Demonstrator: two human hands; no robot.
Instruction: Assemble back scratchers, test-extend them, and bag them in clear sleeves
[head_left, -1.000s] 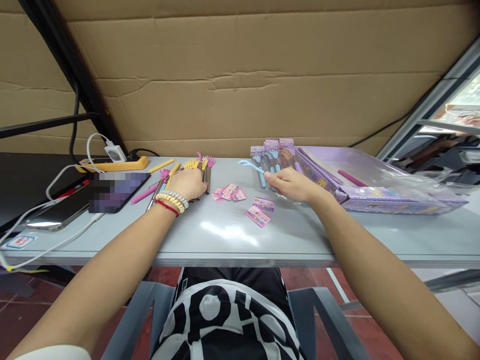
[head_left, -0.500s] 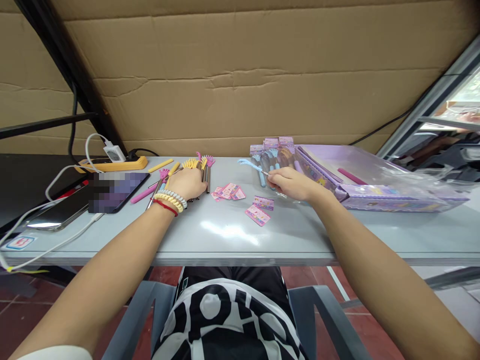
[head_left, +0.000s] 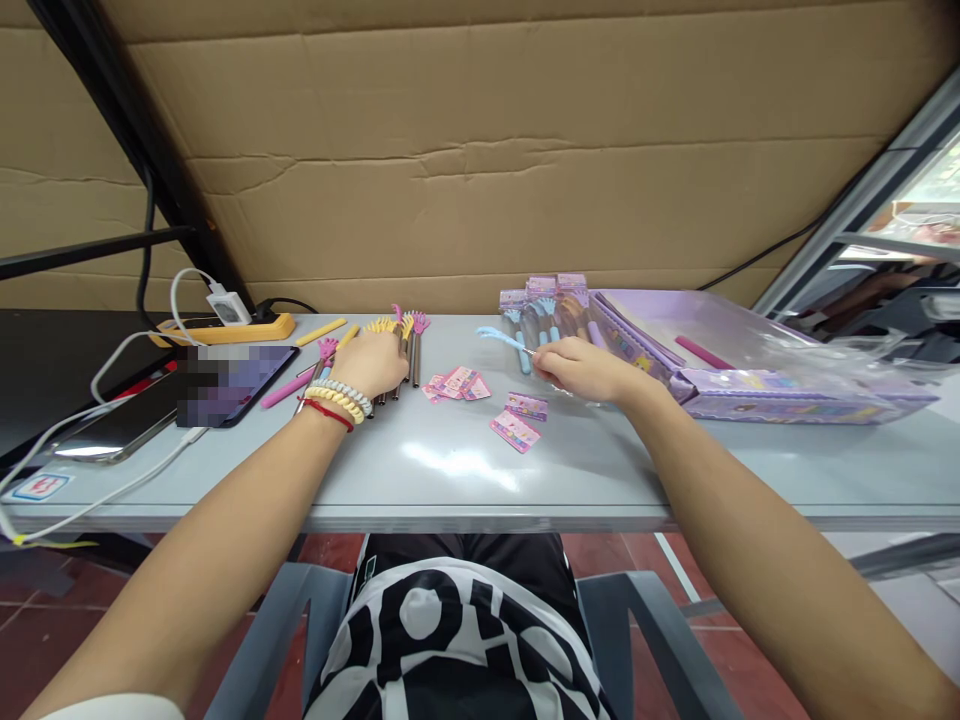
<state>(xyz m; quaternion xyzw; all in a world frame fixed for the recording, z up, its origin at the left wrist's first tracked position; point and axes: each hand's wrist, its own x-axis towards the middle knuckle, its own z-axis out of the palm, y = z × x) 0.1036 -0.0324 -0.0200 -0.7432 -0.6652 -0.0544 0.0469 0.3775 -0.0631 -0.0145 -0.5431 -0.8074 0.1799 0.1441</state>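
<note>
My right hand [head_left: 581,368] is closed round the metal shaft of a light blue back scratcher [head_left: 499,335], whose curved claw head points left. My left hand [head_left: 373,362] rests over a bunch of yellow and pink hand-shaped back scratchers with metal shafts; its fingers are mostly hidden from view. Just right of it lies a pink back scratcher [head_left: 418,345]. Small pink printed cards [head_left: 459,383] lie between my hands, and two more cards [head_left: 517,430] are nearer the front edge. Behind my right hand are several packed back scratchers [head_left: 547,315] with purple header cards.
On the right stands an open purple box [head_left: 787,408] with clear plastic film over it. Two phones [head_left: 124,418] with white cables and a yellow power strip [head_left: 266,328] occupy the left side. A cardboard wall [head_left: 480,220] closes off the back.
My left hand has shifted slightly left, showing more of the metal shafts beside it. The blue back scratcher in my right hand has dipped a little.
</note>
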